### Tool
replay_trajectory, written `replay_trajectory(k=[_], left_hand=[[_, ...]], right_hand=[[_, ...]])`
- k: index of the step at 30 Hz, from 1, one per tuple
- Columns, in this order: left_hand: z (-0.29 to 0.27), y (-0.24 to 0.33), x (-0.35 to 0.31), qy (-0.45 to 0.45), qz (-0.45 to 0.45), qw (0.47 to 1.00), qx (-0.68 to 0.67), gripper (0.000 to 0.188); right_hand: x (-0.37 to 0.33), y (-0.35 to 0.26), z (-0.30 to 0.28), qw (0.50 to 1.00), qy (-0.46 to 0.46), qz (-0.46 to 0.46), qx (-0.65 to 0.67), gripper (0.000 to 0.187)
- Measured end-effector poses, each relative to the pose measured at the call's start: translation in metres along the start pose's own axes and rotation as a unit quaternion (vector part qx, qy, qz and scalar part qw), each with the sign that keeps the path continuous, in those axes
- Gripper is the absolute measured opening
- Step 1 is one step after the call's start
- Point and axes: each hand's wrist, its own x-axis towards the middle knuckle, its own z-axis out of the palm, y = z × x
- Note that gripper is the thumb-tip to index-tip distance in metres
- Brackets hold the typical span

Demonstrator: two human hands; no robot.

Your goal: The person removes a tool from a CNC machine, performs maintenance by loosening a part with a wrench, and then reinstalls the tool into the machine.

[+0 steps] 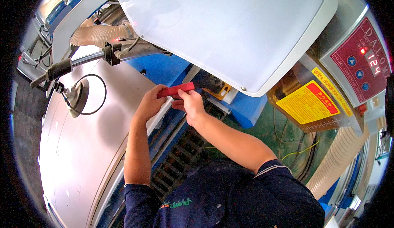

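Note:
A red rectangular bar (175, 90) is held between my two hands, just beyond the edge of a large pale panel (94, 146). Around its left end close the fingers of my left hand (150, 101). My right hand (191, 106) pinches the right end, thumb on top, with other fingers bent below. What kind of bar it is cannot be told. Right behind it is a dark machine part with a yellow bracket (224, 91), partly under a big white cover (230, 27).
On the left, a metal rod arm (88, 58) carries a looped black cable. Ribbed hoses run at the upper left (98, 35) and lower right (340, 158). At right hangs a control box (361, 64) with a lit display, above a yellow label (308, 102). Cables lie on the green floor (262, 139).

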Motion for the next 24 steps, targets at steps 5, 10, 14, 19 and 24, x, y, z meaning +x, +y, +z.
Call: replay_trajectory(k=[5,10,14,19,24], left_hand=[[0.003,-0.004,0.003,0.002,-0.014,1.000,-0.007,0.034],[0.003,0.002,-0.003,-0.024,-0.042,0.999,-0.017,0.038],[0.006,0.003,-0.002,-0.004,-0.034,0.999,0.010,0.039],[0.021,-0.025,0.002,0.034,-0.005,0.999,-0.022,0.033],[0.021,-0.029,0.006,0.040,-0.011,0.999,0.005,0.032]], right_hand=[[0.001,0.002,0.000,1.000,0.003,-0.015,0.010,0.016],[-0.001,0.004,-0.001,1.000,0.015,-0.009,-0.009,0.015],[0.002,0.007,-0.004,1.000,0.011,-0.014,-0.001,0.014],[0.006,0.012,-0.004,1.000,0.016,-0.016,-0.006,0.014],[0.010,0.013,-0.007,0.999,0.019,-0.015,-0.021,0.014]])
